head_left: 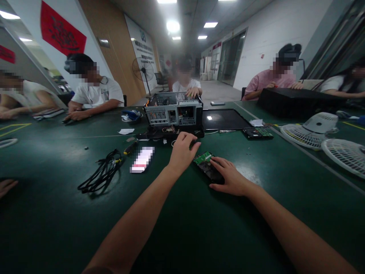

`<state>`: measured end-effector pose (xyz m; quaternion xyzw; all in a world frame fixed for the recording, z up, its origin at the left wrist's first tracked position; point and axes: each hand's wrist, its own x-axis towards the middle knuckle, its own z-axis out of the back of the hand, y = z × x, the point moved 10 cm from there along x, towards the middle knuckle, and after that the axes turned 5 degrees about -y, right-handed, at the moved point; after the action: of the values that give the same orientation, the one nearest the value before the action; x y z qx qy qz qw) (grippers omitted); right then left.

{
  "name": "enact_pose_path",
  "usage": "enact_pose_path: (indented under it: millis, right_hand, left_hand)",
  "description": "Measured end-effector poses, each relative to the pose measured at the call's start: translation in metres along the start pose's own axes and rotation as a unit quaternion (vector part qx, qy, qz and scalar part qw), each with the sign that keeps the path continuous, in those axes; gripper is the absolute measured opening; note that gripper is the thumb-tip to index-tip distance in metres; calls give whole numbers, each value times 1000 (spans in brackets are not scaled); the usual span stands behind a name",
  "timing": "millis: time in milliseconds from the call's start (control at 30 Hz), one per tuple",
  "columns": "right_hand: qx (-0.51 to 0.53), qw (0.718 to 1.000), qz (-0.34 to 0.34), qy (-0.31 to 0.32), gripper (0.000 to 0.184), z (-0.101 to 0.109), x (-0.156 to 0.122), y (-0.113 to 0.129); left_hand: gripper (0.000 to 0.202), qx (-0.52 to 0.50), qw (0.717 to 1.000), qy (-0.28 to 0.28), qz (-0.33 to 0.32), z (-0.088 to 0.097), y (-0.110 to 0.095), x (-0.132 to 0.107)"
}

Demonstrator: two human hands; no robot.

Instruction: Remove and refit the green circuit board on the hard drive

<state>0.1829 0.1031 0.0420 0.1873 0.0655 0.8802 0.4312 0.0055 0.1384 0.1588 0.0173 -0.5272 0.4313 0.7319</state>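
Observation:
A hard drive, with green circuit board showing on its upper face, lies on the table in front of me. My right hand grips its right side, fingers over the top and thumb at the near edge, covering part of it. My left hand hovers just left of the drive, near the front of the opened computer case. Its fingers are bent, with a gap between thumb and fingertips, and I see nothing held. Beyond it, loose wires lie at the foot of the case.
Left of my hands are a lit phone, a screwdriver and a coiled black cable. A flat screen, another drive and white fan parts are to the right. Several people sit around; one touches the case.

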Motion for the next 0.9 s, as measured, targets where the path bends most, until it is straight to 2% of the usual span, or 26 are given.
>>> enact_pose_path:
  millis: [133, 300, 633, 900]
  right_hand:
    - [-1, 1000, -5, 7, 95, -1, 0, -1]
    - [1, 1000, -6, 4, 96, 1, 0, 0]
    - [0, 1000, -13, 5, 98, 2, 1, 1]
    - [5, 1000, -5, 0, 97, 1, 1, 1]
  left_hand:
    - [12, -6, 1000, 12, -13, 0, -2, 1]
    - [17, -19, 1000, 22, -12, -2, -2, 1]
    - [31, -32, 999, 19, 36, -8, 8, -2]
    - [20, 10, 1000, 25, 4, -2, -1, 1]
